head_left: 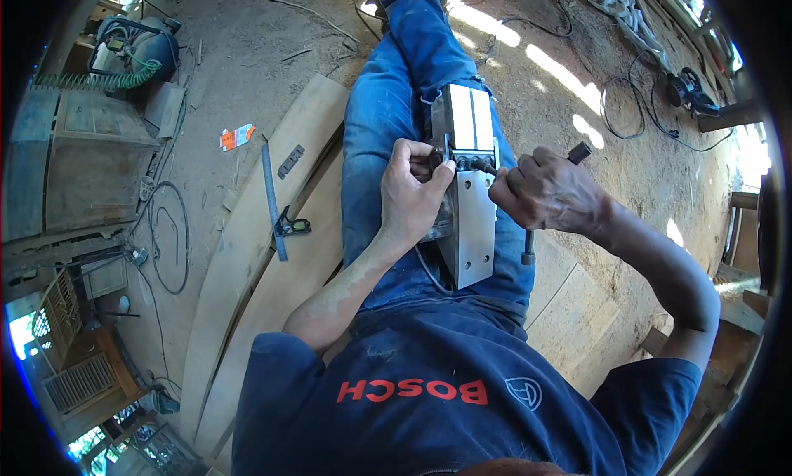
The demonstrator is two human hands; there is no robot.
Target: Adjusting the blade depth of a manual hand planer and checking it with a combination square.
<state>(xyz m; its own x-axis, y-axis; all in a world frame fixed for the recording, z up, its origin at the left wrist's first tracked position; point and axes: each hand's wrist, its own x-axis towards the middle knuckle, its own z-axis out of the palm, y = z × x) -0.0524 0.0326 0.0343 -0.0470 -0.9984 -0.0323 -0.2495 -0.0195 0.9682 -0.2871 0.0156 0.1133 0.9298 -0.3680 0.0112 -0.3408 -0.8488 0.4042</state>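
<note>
Across my thighs lies what looks like an upturned electric hand planer (474, 228), its pale metal sole plates facing up. A gap with dark bolts (474, 164) runs across its middle. My left hand (412, 187) grips the planer's left side at this gap, thumb and curled fingertips pressed near the bolts. Closed around a dark T-handled wrench (580, 153) is my right hand (544, 191). One end of the handle sticks out above the fist and the other below it. The wrench's shaft points left at the bolts; its tip is partly hidden by the fingers.
Left of my legs lie long wooden boards (247, 253), with a combination square (276, 212) across them. An orange and white packet (237, 137) is on the dirt floor. An air compressor (136, 51) stands far left; a corded power tool (691, 92) lies far right.
</note>
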